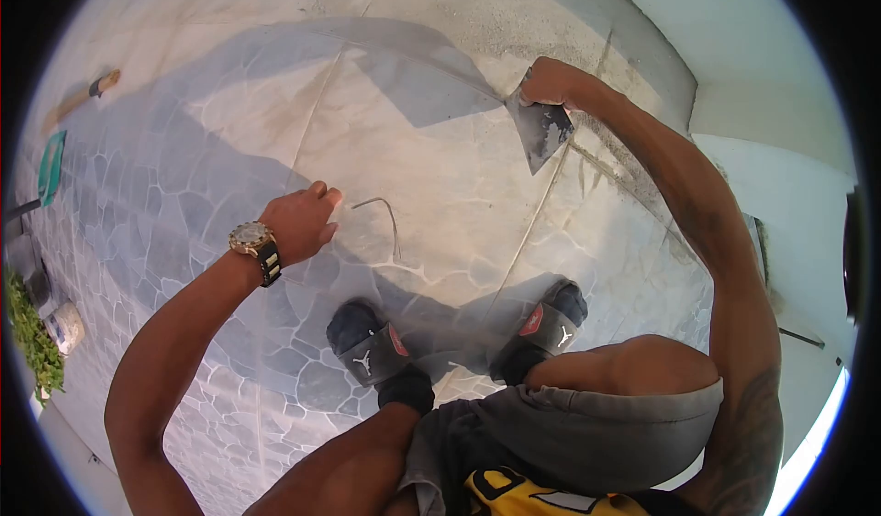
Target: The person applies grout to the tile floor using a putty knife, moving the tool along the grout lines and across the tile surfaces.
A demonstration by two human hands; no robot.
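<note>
My right hand (552, 85) is closed round the handle of a pointed trowel (543, 135) near the wall. Its dark, triangular blade, spotted with pale residue, points down toward the floor. My left hand (303, 222), with a watch (252, 238) on the wrist, is closed at the left end of a thin bent metal rod (381, 202). The rod curves away over the sunlit floor; its join with my fingers is washed out by glare. The floor (252, 186) carries a pattern of pale lines like irregular stones, and is plainer toward the top.
My feet in dark slides (372, 351) stand on the floor. A pale wall (762, 103) runs along the right. At left are a teal flat object (51, 167), green plants (35, 332) and a pale container (66, 327). A small brownish object with a dark band (105, 83) lies at upper left.
</note>
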